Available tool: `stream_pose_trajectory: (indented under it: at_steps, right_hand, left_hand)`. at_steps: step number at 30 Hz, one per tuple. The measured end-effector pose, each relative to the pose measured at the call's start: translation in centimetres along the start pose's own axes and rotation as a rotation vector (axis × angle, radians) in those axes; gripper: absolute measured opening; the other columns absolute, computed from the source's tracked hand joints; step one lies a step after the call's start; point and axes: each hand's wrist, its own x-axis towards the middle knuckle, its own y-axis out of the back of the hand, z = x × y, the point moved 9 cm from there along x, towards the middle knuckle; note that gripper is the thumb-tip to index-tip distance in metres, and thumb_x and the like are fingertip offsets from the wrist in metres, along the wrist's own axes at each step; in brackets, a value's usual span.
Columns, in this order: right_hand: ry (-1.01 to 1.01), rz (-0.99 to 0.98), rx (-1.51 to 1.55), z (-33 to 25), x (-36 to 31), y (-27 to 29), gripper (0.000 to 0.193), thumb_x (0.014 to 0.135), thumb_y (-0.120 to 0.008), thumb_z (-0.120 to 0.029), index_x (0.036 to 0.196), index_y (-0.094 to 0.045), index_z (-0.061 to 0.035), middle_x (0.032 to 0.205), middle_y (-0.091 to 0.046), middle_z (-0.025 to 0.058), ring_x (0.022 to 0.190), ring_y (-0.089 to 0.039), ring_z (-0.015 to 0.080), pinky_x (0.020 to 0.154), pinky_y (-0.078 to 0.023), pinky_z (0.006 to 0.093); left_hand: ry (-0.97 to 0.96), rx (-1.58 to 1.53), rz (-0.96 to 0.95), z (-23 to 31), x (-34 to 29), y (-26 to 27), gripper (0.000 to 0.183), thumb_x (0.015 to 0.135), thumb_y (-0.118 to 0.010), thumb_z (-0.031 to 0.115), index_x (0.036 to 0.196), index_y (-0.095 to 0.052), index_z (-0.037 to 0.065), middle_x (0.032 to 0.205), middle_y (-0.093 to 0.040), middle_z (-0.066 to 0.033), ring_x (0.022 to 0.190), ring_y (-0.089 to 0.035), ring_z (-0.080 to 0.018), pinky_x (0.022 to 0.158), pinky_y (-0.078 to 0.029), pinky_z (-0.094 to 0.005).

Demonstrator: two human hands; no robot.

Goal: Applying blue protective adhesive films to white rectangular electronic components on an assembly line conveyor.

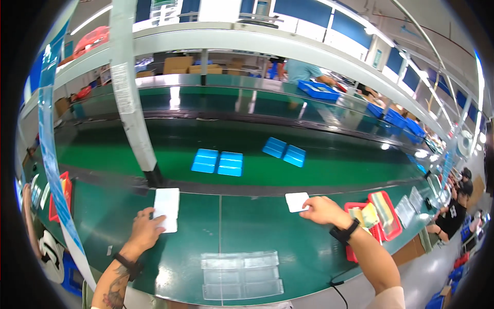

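Observation:
My left hand (145,229), with a dark band on the wrist, is at the near left of the green tabletop. Its fingers close on the left edge of a long white card stack (167,206). Farther right, my right hand (324,211) pinches the corner of a square white card (296,202) between thumb and fingers, above the bench. A clear plastic sheet with several pockets (242,275) lies flat between my forearms, near the front edge.
Two pairs of blue film-covered panels, a left pair (217,162) and a right pair (284,151), lie on the green conveyor belt. Red trays (393,234) with yellow packets stand at right. A grey post (135,103) rises at left. A person (303,71) works beyond, near blue bins.

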Motion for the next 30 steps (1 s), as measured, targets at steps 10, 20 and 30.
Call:
stream_pose_trajectory:
  at_steps: [10,20,30]
  right_hand:
    - [-0.068,0.031,-0.192,4.1,3.4,-1.7,0.055,0.082,-0.081,-0.035,0.131,-0.062,-0.0181,0.130,-0.057,0.0240,0.116,-0.062,0.0419,0.099,-0.052,0.0489]
    - [-0.108,0.019,-0.129,4.0,3.8,-2.3,0.061,0.078,-0.085,-0.039,0.130,-0.062,-0.0175,0.129,-0.056,0.0220,0.118,-0.060,0.0414,0.101,-0.049,0.0475]
    - [-0.080,-0.024,-0.294,2.8,2.4,-2.5,0.044,0.080,-0.083,-0.039,0.110,-0.070,-0.0103,0.114,-0.066,0.0180,0.110,-0.065,0.0380,0.092,-0.052,0.0479]
  left_hand:
    - [0.058,-0.255,0.033,-0.7,-0.4,-0.7,0.033,0.073,-0.083,0.016,0.105,-0.075,0.009,0.128,-0.055,-0.0161,0.122,-0.050,-0.0381,0.105,-0.041,-0.0472]
    - [0.110,-0.308,0.030,-1.3,-0.6,-0.5,0.035,0.073,-0.083,0.014,0.107,-0.074,0.010,0.131,-0.053,-0.0174,0.124,-0.048,-0.0388,0.106,-0.039,-0.0468]
    - [0.124,-0.344,0.047,-0.2,-0.8,0.9,0.022,0.074,-0.080,0.006,0.094,-0.070,0.007,0.128,-0.056,-0.0183,0.122,-0.052,-0.0393,0.105,-0.041,-0.0461]
